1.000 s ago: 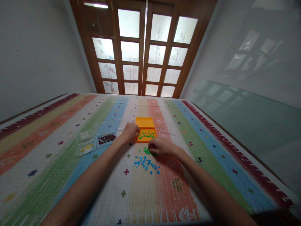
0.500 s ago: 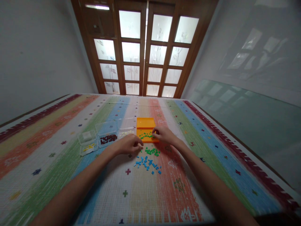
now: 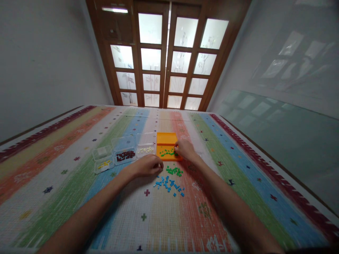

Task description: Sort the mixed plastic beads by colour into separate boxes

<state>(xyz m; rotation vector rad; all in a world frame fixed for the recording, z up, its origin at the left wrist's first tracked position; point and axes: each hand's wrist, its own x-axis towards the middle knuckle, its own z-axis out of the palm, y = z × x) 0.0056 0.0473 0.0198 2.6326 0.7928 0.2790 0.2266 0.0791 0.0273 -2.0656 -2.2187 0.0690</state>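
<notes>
My right hand (image 3: 184, 149) is over the right side of an open orange box (image 3: 166, 138), its fingertips pinched close to small green pieces (image 3: 166, 152) in the box's near half. Whatever sits between those fingertips is too small to make out. To the left of the box's front edge, my left hand (image 3: 151, 164) hovers or rests by the cloth with fingers curled together; what they hold, if anything, is hidden. A pile of green pieces (image 3: 174, 170) lies on the cloth in front of the box, with scattered blue pieces (image 3: 169, 184) nearer to me.
Left of the orange box stand open clear plastic boxes: one with cream pieces (image 3: 146, 150), one with dark red pieces (image 3: 125, 155), one with yellow pieces (image 3: 104, 164). A striped tablecloth (image 3: 111, 218) covers the table. A wood-and-glass door (image 3: 166, 53) is beyond it.
The whole view has shifted slightly, with things appearing a little further right. My right hand stays at the box's right side; my left hand remains curled near its front left corner.
</notes>
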